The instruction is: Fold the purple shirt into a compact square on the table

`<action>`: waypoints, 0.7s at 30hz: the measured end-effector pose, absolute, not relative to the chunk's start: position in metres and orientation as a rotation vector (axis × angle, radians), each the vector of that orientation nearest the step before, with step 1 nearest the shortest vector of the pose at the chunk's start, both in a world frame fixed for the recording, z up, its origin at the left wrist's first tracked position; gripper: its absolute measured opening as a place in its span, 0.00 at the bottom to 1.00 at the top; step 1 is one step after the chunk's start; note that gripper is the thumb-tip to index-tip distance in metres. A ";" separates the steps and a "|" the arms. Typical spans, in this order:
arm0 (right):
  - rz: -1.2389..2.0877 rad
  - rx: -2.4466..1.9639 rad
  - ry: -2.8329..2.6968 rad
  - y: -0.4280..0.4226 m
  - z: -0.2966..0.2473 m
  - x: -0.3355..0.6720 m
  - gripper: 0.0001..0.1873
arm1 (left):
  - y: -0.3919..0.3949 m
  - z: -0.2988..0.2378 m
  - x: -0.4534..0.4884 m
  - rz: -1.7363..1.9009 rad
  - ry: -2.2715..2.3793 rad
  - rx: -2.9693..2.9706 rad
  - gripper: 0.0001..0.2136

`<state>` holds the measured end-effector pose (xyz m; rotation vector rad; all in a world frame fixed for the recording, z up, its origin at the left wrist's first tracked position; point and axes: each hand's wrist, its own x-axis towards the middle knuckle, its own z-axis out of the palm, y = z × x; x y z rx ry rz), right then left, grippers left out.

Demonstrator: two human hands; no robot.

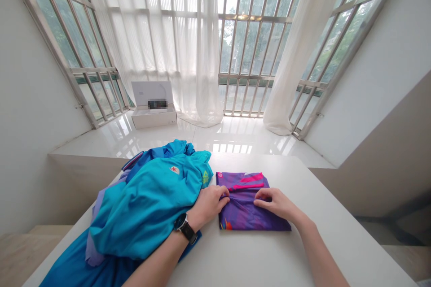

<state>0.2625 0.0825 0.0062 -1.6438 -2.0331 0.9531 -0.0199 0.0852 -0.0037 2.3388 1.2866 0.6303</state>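
A folded purple garment with pink bands lies on the white table in front of me. My left hand, with a black watch on its wrist, rests on the garment's left edge, its fingers curled and pinching the fabric. My right hand lies on the garment's right half, fingers bent and pressing on a fold. A loose pile of turquoise and blue clothes sits just left of my left hand, touching my forearm.
An open white box stands on the glossy white platform by the barred windows. Sheer white curtains hang behind it. The table's right edge drops toward a lower floor with steps.
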 end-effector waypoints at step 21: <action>1.120 -1.564 -1.909 0.086 0.007 0.295 0.20 | 0.087 -0.004 -0.023 0.635 1.261 2.296 0.05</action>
